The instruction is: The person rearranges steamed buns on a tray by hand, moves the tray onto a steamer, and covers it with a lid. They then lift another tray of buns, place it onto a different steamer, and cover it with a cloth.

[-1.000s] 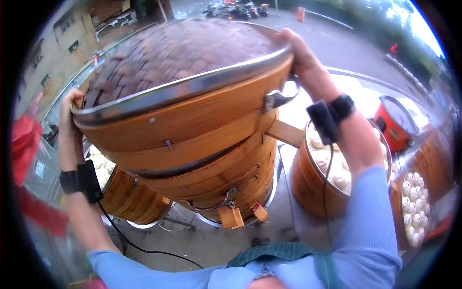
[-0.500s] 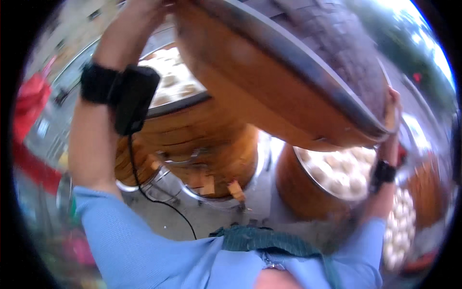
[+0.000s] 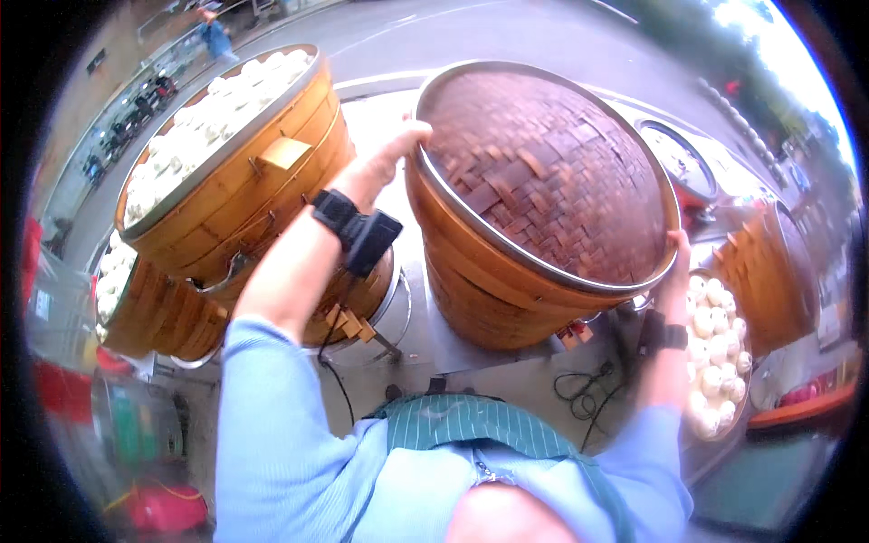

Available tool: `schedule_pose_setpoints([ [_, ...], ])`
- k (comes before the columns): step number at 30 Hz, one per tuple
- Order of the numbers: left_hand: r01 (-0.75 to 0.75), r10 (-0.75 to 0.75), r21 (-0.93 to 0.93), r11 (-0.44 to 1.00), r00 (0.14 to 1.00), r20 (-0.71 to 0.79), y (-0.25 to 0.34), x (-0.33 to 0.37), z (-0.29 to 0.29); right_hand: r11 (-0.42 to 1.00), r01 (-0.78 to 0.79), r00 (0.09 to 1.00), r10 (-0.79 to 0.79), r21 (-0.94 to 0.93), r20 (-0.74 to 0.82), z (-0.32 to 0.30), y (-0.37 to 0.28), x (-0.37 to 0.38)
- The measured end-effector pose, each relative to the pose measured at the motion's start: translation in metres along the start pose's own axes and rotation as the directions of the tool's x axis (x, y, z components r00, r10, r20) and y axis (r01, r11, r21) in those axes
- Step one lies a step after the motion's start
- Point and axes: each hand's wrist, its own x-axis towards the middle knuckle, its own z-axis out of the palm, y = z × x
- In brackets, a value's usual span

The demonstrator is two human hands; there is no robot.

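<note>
A round woven bamboo steamer lid (image 3: 552, 172) with a metal rim sits over the middle wooden steamer (image 3: 489, 312). My left hand (image 3: 385, 163) is closed on the lid's left rim, its fingers partly hidden behind the edge. At the right rim, my right hand (image 3: 672, 267) holds the lid too, with the fingertips on the edge. Whatever is inside this steamer is hidden under the lid. To the left stands a tall wooden steamer stack (image 3: 294, 195), uncovered, its top full of white buns (image 3: 217, 122).
Lower left, another steamer (image 3: 163, 308) shows white buns. A round tray of buns (image 3: 715, 362) is beside my right forearm, near an orange-brown steamer (image 3: 769, 281). A black cable (image 3: 588, 398) lies coiled on the floor. Beyond the steamers runs a road (image 3: 434, 36).
Both hands have brought the lid down onto the middle steamer, covering its buns. My left hand has come lower and to the right. The view has shifted, showing more road.
</note>
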Motion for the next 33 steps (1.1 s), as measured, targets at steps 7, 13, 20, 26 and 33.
schedule_pose_setpoints([
  [7,0.049,-0.052,-0.265,0.963,0.999,-0.003,-0.092,-0.009,0.031,0.983,0.104,0.994,-0.109,-0.151,-0.026,-0.008,0.023,0.034],
  [13,0.007,-0.025,-0.194,0.981,0.995,-0.094,-0.103,0.005,0.028,0.991,0.061,0.995,-0.069,-0.118,-0.066,-0.02,0.04,0.061],
  [20,-0.109,0.108,0.003,0.994,0.983,-0.15,-0.112,-0.096,0.031,0.89,0.191,0.954,-0.267,-0.414,-0.133,0.061,0.043,-0.032],
  [26,0.146,-0.196,0.136,0.98,0.838,0.51,-0.16,-0.328,-0.077,0.535,0.42,0.826,-0.561,-0.733,0.064,0.086,0.132,-0.134],
  [33,0.526,-0.525,0.046,0.849,0.85,-0.035,-0.197,-0.557,-0.211,0.284,-0.414,0.707,0.699,-0.865,-0.109,0.027,0.385,-0.21],
])
